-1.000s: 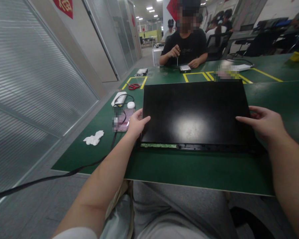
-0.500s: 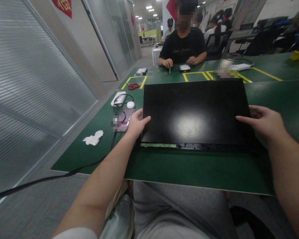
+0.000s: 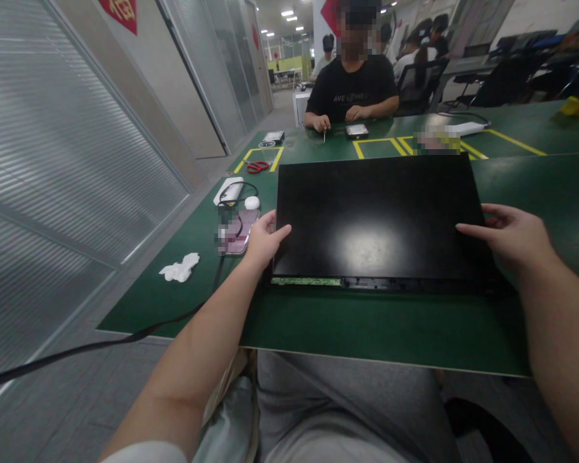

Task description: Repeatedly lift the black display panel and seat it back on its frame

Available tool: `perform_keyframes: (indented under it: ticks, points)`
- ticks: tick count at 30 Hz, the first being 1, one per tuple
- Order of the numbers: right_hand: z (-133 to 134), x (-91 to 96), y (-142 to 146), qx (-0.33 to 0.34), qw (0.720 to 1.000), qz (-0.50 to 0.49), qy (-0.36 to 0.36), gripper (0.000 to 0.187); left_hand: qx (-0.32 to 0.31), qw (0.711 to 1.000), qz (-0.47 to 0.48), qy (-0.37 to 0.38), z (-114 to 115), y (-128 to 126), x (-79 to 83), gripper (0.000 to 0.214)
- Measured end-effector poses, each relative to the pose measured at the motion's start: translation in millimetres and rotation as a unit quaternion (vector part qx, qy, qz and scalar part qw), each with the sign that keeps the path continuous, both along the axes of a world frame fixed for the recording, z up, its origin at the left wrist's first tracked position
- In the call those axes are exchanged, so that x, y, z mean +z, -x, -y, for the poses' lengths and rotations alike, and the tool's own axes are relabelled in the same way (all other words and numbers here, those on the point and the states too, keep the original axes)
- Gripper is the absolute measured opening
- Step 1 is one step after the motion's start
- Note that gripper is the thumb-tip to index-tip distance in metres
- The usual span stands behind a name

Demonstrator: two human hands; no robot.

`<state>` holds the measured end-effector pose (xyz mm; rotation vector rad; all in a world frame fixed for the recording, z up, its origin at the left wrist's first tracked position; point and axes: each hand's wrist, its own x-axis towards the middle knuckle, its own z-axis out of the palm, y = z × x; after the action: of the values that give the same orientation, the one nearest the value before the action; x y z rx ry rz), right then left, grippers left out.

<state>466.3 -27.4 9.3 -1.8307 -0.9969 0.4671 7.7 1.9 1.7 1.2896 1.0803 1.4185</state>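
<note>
A black display panel [image 3: 376,212] is held over the green table, tilted with its glossy face toward me. Along its lower edge runs a bare green circuit board [image 3: 306,281] beside a black strip. My left hand [image 3: 269,241] grips the panel's left edge, thumb on the front and fingers mostly behind. At the right edge my right hand [image 3: 511,235] holds it the same way, its thumb resting on the screen. The fingertips behind the panel are hidden. Whether the lower edge touches the table I cannot tell.
Left of the panel lie a phone [image 3: 238,233], a small white case [image 3: 251,203], a white power bank [image 3: 229,191], red scissors [image 3: 257,167] and crumpled tissue [image 3: 180,268]. A black cable [image 3: 139,334] crosses the table's left edge. Opposite sits a person [image 3: 352,83] near boxy devices [image 3: 357,131].
My hands and the panel stay almost still. Across the table, the person's hand on the right side of my view has shifted left, toward the other hand.
</note>
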Motion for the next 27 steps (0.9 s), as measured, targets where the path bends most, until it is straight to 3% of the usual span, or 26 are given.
perform_keyframes:
  ticks: [6, 16, 22, 27]
  points:
    - [0.3, 1.7, 1.6, 0.01, 1.0, -0.016, 0.008, 0.087, -0.002, 1.0, 0.0, 0.003, -1.1, -0.5, -1.4, 0.052]
    - [-0.9, -1.2, -2.9, -0.015, 0.998, 0.059, 0.005, 0.087, 0.003, 1.0, -0.015, -0.007, -1.8, -0.2, -1.4, 0.051]
    - [-1.5, -3.2, -0.2, -0.006, 1.0, 0.017, 0.001, 0.083, 0.033, 0.997, -0.072, -0.008, -2.8, 4.4, -3.6, 0.046]
    - [-2.8, -5.3, -0.8, -0.022, 1.0, 0.002, 0.012, 0.086, 0.01, 0.999, -0.035, 0.01, -4.4, 4.0, -3.6, 0.047]
